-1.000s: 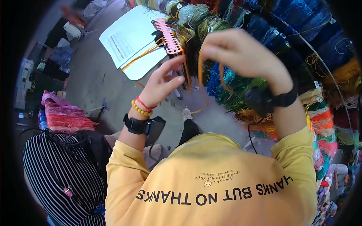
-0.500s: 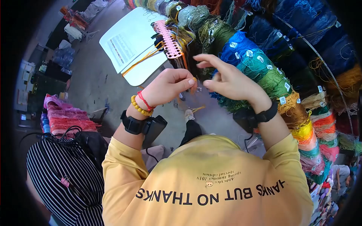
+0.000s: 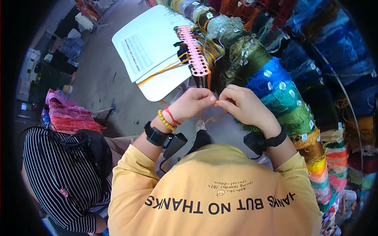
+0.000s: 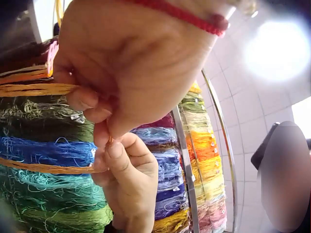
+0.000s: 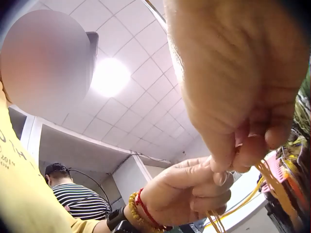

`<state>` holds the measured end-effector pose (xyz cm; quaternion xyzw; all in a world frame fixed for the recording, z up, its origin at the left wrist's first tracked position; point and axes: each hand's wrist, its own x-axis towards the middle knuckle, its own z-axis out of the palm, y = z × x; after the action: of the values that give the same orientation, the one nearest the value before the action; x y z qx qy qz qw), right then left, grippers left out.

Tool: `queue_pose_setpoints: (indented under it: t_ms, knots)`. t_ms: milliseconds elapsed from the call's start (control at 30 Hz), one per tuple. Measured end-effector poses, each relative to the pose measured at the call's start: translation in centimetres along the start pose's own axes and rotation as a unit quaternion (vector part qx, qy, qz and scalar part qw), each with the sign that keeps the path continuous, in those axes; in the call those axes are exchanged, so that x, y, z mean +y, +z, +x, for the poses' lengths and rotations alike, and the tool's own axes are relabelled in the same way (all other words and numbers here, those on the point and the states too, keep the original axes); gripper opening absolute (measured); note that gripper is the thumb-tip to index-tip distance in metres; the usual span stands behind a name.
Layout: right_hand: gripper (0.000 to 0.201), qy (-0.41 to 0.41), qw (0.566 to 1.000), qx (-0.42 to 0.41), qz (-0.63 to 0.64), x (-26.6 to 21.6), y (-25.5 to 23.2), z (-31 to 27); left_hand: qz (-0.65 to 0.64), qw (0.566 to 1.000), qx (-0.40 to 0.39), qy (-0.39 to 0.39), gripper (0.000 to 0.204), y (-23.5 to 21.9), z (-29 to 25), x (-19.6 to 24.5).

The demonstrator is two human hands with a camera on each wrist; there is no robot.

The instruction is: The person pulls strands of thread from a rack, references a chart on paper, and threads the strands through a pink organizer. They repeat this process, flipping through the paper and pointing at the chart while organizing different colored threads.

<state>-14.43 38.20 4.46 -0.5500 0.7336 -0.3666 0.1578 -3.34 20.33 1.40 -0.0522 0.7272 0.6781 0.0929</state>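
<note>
Both hands meet in front of the chest, fingertips together on an orange thread (image 3: 217, 102). Thumb and finger of my left hand (image 3: 193, 103) pinch it from one side, and those of my right hand (image 3: 242, 105) from the other. In the left wrist view, a bundle of orange strands (image 4: 39, 90) runs out from the left hand, and another length leaves the right fingertips. The crossing point of the strands is hidden by the fingers. Just beyond the hands is a pink card with punched holes (image 3: 193, 51), with threads hanging from it.
The card lies over the edge of a white board (image 3: 165, 88) bearing a printed sheet (image 3: 136, 53) and loose orange threads. Tagged skeins in blue, green and yellow (image 3: 289, 92) line the right side. A person in a striped shirt (image 3: 63, 177) is at the left.
The right hand held the thread raised, then let go and stood apart with fingers spread while the left pinched it. Now the right has come in and pinches thread beside the left fingertips.
</note>
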Motion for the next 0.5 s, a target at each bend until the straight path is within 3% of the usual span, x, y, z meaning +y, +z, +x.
queue_pose_setpoints:
  t_ms: [33, 67, 100, 133, 167, 200, 233, 267, 333, 400, 433, 500]
  knots:
    - [0.018, -0.063, 0.996, 0.024, 0.064, 1.0, 0.6, 0.6, -0.064, 0.998, -0.005, -0.020, 0.023, -0.6, 0.4, -0.7]
    - [0.019, 0.005, 0.967, 0.010, 0.255, 0.9, 0.4, 1.0, -0.128, 0.991, -0.010, -0.040, 0.023, -1.3, 0.8, -1.6]
    - [0.020, 0.073, 0.898, -0.005, 0.434, 0.5, -0.1, 1.2, -0.237, 0.971, -0.017, -0.032, 0.021, -2.3, 1.2, -2.9]
    - [0.020, 0.141, 0.791, -0.020, 0.595, 0.7, -0.6, 1.5, -0.210, 0.977, 0.014, -0.021, 0.020, -3.1, 1.5, -2.6]
    - [0.021, 0.103, 0.738, 0.002, 0.667, 2.5, -0.8, 1.8, -0.182, 0.982, 0.047, -0.011, 0.020, -3.8, 1.7, -2.3]
    - [0.019, 0.021, 0.634, 0.012, 0.773, 4.0, -1.2, 2.3, -0.155, 0.985, 0.080, -0.001, 0.019, -4.5, 1.7, -2.1]
    - [0.019, 0.033, 0.573, 0.046, 0.818, 4.5, -2.5, 2.7, -0.127, 0.983, 0.135, 0.009, 0.018, -5.5, 2.0, -2.4]
    - [0.018, 0.019, 0.578, 0.090, 0.811, 4.8, -3.4, 3.4, -0.109, 0.970, 0.215, -0.041, 0.019, -6.6, 2.5, -2.6]
    - [0.019, 0.071, 0.742, 0.175, 0.643, 6.0, -2.8, 5.9, -0.188, 0.936, 0.283, -0.089, 0.021, -8.9, 3.7, -4.5]
    - [0.017, 0.153, 0.895, 0.141, 0.395, 7.2, -0.3, 8.6, -0.209, 0.936, 0.262, -0.110, 0.022, -9.9, 4.8, -4.9]
    - [0.014, 0.178, 0.921, 0.114, 0.328, 6.9, 1.1, 10.0, -0.206, 0.938, 0.249, -0.121, 0.021, -10.1, 5.2, -4.9]
    - [0.014, 0.120, 0.972, 0.071, 0.188, 8.9, 4.3, 11.8, -0.203, 0.945, 0.224, -0.127, 0.018, -10.2, 6.1, -4.9]
